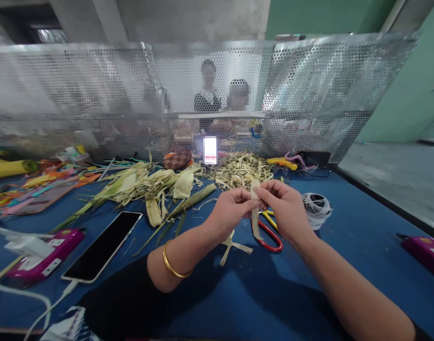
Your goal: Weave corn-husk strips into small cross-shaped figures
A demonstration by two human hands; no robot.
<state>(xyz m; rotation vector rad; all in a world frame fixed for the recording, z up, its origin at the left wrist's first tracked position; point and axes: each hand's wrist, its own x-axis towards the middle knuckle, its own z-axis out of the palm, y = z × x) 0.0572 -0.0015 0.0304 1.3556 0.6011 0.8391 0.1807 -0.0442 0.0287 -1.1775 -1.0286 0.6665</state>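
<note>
A pale strip of dried husk [255, 225] hangs between my two hands, its lower end dangling in front of the scissors. My left hand [234, 208] pinches it from the left with thumb and fingertips. From the right, my right hand [283, 203] pinches the same strip near its top, the fingertips of both hands almost touching. Below them, scissors with red and yellow handles [274, 242] lie on the blue table, partly covered by the strip and my right hand. Left of the scissors is a small cross-shaped husk piece [231, 244].
Husks [156, 180] and a heap of shredded husk [241, 168] lie further back. A ball of white string [316, 208] stands at right. On the left are a phone [103, 246] with a cable and a purple power strip [48, 255]. A perforated metal screen [106, 94] rises behind, people beyond it.
</note>
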